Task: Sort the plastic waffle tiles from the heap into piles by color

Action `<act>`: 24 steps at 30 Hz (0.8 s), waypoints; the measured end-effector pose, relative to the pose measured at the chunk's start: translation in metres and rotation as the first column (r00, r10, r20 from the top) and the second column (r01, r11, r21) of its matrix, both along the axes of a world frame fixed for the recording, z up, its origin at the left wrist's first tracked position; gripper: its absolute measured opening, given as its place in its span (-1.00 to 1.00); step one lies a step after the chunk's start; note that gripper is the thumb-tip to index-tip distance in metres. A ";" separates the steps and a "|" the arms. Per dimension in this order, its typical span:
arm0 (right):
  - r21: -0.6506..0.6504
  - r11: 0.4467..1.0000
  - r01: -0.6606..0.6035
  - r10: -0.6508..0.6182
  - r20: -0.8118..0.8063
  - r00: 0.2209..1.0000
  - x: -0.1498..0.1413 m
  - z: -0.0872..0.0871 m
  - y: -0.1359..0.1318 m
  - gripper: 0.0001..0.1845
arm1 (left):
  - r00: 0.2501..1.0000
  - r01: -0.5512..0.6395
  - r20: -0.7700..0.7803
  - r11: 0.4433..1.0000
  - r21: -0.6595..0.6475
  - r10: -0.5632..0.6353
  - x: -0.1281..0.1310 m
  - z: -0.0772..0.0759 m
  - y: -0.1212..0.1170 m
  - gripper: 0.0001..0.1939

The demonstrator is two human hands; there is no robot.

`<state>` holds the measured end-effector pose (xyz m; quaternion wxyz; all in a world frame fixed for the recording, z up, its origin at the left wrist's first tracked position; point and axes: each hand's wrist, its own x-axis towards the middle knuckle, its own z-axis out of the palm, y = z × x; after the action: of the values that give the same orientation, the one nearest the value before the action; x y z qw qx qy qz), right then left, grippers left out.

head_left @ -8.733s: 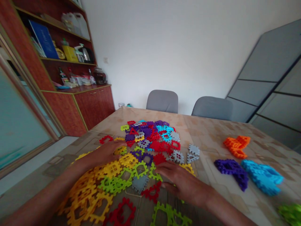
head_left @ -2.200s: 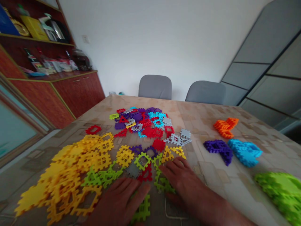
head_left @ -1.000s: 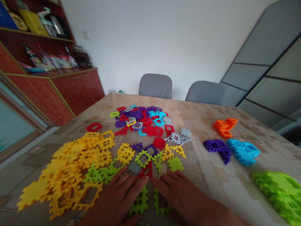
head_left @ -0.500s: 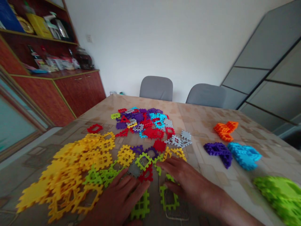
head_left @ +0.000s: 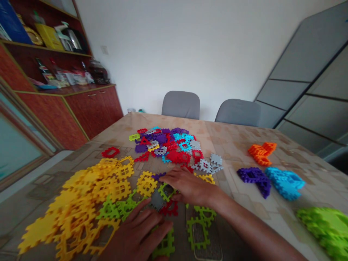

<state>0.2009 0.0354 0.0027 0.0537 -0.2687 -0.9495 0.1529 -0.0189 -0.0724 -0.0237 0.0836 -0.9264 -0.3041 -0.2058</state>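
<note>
Right hand [head_left: 187, 185] half curled, palm down, fingers and thumb about lime square frame piece [head_left: 162, 193] at middle of worktop [head_left: 231, 145]; firm hold or mere touch, cannot tell. Grey square piece [head_left: 157, 201] just beside frame, red piece [head_left: 172, 209] near. Left hand [head_left: 141, 230] palm down, fingers loosely spread, partly covering lime window piece [head_left: 169, 243]; grip hidden. Yellow pile [head_left: 70, 199] left of it. Purple stack [head_left: 254, 175] and blue stack [head_left: 284, 183] well apart at right.
</note>
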 end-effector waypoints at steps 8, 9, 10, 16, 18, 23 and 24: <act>-0.014 0.985 0.170 -0.171 -0.059 0.984 0.032 0.027 -0.031 -0.23 | 0.998 -0.053 0.032 0.995 -0.083 0.056 -0.002 0.001 0.002 -0.71; -0.040 0.980 0.195 -0.197 -0.055 0.979 0.038 0.028 -0.041 -0.17 | 0.997 -0.062 0.039 0.994 -0.087 0.066 -0.003 0.001 0.004 -0.71; -0.071 0.972 0.222 -0.225 -0.040 0.973 0.043 0.028 -0.051 -0.13 | 0.996 -0.072 0.047 0.993 -0.089 0.076 -0.005 0.001 0.006 -0.70; -0.161 0.933 0.323 -0.310 0.100 0.946 0.057 0.002 -0.105 -0.01 | 0.979 -0.145 0.131 0.985 -0.089 0.156 -0.011 0.008 0.017 -0.71; -0.143 0.930 0.338 -0.327 0.095 0.940 0.057 -0.003 -0.110 0.00 | 0.975 -0.164 0.137 0.983 -0.084 0.175 -0.010 0.011 0.019 -0.72; -0.153 0.932 0.327 -0.335 -0.026 0.942 0.067 0.010 -0.096 -0.31 | 0.978 -0.164 0.114 0.980 -0.114 0.177 -0.015 0.016 0.027 -0.75; -0.156 0.927 0.341 -0.353 -0.051 0.934 0.071 0.012 -0.091 -0.43 | 0.976 -0.169 0.115 0.977 -0.132 0.185 -0.020 0.019 0.032 -0.75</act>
<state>0.2717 -0.0555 0.0143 0.0973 -0.4295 -0.8705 0.2199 -0.0392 -0.0401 -0.0046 0.0259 -0.8840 -0.4021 -0.2370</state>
